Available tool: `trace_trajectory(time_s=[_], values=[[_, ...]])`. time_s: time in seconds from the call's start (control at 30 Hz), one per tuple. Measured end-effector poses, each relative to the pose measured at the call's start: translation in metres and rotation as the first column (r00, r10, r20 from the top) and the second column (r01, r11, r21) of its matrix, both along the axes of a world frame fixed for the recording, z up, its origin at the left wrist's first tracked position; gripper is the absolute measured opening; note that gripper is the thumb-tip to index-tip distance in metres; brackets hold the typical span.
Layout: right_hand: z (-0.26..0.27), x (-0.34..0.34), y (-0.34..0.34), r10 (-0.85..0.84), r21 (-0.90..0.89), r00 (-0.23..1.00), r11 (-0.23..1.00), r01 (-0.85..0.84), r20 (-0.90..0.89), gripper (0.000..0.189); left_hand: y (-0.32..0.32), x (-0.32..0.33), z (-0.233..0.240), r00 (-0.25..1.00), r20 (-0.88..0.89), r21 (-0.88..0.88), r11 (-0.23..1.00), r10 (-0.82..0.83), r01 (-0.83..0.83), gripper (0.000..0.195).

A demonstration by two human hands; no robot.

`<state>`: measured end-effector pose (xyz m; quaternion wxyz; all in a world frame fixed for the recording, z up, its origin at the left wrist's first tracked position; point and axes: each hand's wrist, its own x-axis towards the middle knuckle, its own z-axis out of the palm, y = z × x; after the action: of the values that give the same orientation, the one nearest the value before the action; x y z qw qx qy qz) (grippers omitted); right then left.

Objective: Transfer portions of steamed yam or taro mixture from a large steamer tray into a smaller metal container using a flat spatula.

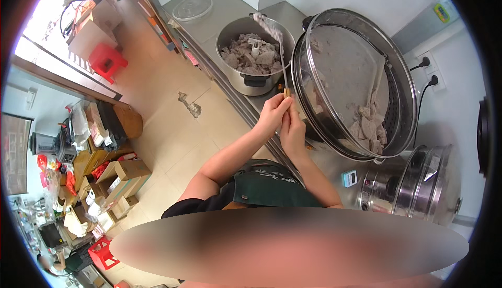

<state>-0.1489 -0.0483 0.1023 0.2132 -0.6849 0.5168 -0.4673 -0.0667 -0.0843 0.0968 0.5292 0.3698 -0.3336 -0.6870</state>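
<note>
My left hand (271, 114) and my right hand (293, 132) are together on the wooden handle of a long metal spatula (284, 66). Its far end is coated with lumpy grey-mauve paste and rises over the rim of a steel mixing bowl (251, 84). Chunks of greyish cooked food (239, 54) fill the bowl around a white centre post (255, 48). To the right, a large round steel steamer tray (410, 107) leans at a slant. A grey cloth liner (343, 72) covers much of its perforated base, and more chunks (370, 129) are heaped at its near side.
A clear plastic lid (192, 8) lies at the counter's far end. A blue-and-white timer (350, 178) and a stacked steel steamer (408, 186) stand near right. Two plugs (432, 80) sit in wall sockets. Left are a red stool (106, 61), cardboard boxes (121, 182) and a person (72, 262).
</note>
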Motion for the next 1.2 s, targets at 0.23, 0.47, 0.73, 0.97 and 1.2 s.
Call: trace_trajectory(time_s=[0.23, 0.47, 0.73, 0.97, 1.2], values=[[-0.001, -0.004, -0.002, 0.033, 0.070, 0.999, 0.997, -0.031, -0.033, 0.040, 0.003, -0.003, -0.007, 0.999, -0.039, 0.017, 1.000, 0.018, -0.017, 0.023], [-0.004, -0.009, -0.003, 0.020, 0.083, 0.998, 0.996, -0.015, -0.060, 0.038, -0.001, -0.008, -0.015, 0.999, -0.033, -0.009, 1.000, 0.002, -0.002, 0.024], [-0.004, -0.011, -0.002, 0.012, 0.102, 0.998, 0.995, -0.006, -0.059, 0.038, 0.000, -0.011, -0.014, 0.999, 0.033, -0.004, 1.000, 0.020, -0.020, 0.024], [0.015, -0.011, -0.003, 0.059, -0.084, 0.996, 0.994, -0.065, -0.063, 0.039, 0.004, -0.011, 0.004, 0.999, 0.022, -0.070, 0.997, 0.037, -0.035, 0.021], [0.008, -0.008, 0.002, 0.079, 0.152, 0.996, 0.985, -0.083, 0.030, 0.041, 0.010, -0.012, -0.003, 0.987, 0.109, -0.057, 0.992, 0.122, -0.116, 0.022]])
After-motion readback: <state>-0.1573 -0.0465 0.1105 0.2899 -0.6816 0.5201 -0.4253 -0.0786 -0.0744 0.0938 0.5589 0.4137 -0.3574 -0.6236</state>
